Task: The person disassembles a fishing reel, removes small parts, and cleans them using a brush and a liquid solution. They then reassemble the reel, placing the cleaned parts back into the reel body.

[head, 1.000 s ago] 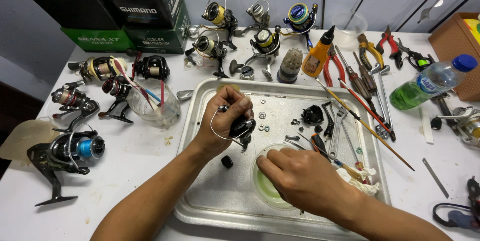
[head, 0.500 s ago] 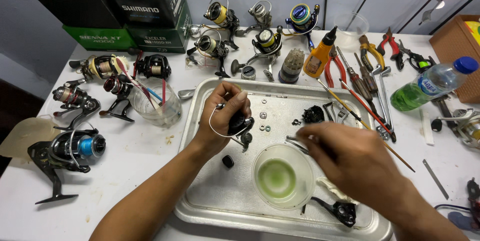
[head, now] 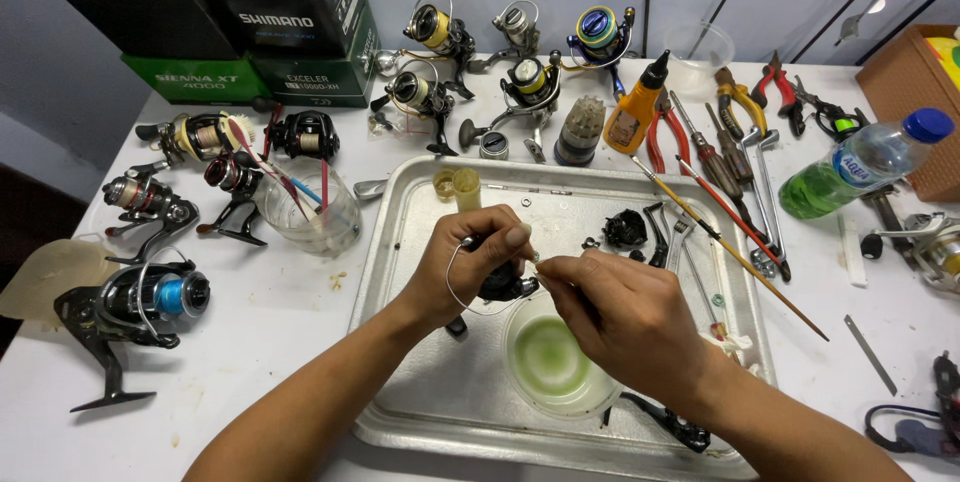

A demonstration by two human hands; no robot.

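Over the tray (head: 400, 242), beside a bowl (head: 553, 362) of green liquid, the left hand (head: 465, 267) grips a reel part (head: 503, 285); the right hand (head: 625, 317) pinches something hidden.

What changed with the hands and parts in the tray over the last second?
The right hand lifted off the small bowl of green liquid, swung out to the right, then came back to meet the left hand at the black reel part. The left hand kept holding that part; the metal tray stayed put.
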